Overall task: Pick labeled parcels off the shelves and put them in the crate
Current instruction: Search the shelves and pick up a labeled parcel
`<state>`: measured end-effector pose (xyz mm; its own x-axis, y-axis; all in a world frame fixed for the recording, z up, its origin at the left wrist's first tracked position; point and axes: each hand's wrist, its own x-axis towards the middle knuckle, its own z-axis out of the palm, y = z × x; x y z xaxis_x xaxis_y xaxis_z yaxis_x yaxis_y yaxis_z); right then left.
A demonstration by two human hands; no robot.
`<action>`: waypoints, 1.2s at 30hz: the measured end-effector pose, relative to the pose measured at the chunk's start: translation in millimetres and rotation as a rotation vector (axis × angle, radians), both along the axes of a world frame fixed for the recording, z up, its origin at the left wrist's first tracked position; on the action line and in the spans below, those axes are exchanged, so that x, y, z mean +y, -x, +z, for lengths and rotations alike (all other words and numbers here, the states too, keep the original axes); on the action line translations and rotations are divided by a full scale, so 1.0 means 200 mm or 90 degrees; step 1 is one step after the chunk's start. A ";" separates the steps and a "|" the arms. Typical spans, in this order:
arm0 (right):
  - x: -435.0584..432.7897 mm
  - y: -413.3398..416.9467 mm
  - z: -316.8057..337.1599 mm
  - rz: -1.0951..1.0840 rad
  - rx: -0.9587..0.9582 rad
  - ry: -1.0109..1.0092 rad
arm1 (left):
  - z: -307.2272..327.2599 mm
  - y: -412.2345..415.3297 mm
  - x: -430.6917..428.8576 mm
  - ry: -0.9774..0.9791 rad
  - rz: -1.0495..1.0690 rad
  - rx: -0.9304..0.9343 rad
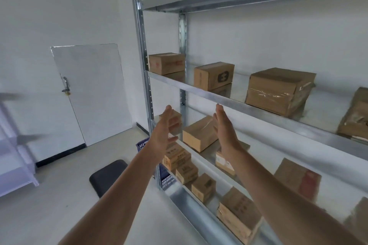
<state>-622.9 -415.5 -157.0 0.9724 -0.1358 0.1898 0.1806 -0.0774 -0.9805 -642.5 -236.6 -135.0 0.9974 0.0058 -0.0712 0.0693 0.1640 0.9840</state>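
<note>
Both my arms are stretched out toward a metal shelf rack [199,88]. My left hand [164,131] and my right hand [225,125] are open, palms facing each other, with nothing between them. They hang in front of the middle shelf, on either side of a brown cardboard parcel [199,135] lying there, without touching it. A small parcel [176,120] sits behind my left hand. On the shelf above stand a parcel with a black logo [214,75], a small one [166,63] at the far left and a large taped one [278,90]. A blue crate [141,144] stands on the floor, mostly hidden by my left arm.
Several more parcels [203,187] lie on the lower shelves. A dark stool seat [108,175] stands on the floor left of the rack. A white padlocked door [89,93] is in the back wall. A white shelf unit [14,155] stands at the far left.
</note>
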 end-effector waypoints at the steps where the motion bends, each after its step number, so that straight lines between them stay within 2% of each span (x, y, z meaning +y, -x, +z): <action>1: 0.01 -0.07 0.02 -0.008 -0.005 -0.005 | 0.01 -0.09 0.01 0.002 -0.010 -0.005; 8: -0.04 -0.62 0.26 -0.044 -0.078 -0.065 | 0.27 -0.78 -0.01 0.003 -0.042 -0.061; 13: -0.12 -0.91 0.40 -0.106 -0.051 -0.092 | 0.42 -1.17 -0.05 -0.035 -0.067 -0.135; 18: -0.24 -1.17 0.43 -0.161 -0.019 -0.090 | 0.50 -1.55 -0.14 -0.071 -0.118 -0.100; 24: -0.29 -1.31 0.47 -0.208 0.076 -0.081 | 0.53 -1.88 -0.25 -0.194 -0.251 -0.054; 30: -0.28 -1.41 0.49 -0.271 0.134 -0.088 | 0.56 -2.14 -0.29 -0.337 -0.492 -0.038; 36: -0.18 -1.39 0.53 -0.337 0.116 -0.048 | 0.55 -2.21 -0.31 -0.317 -0.613 -0.108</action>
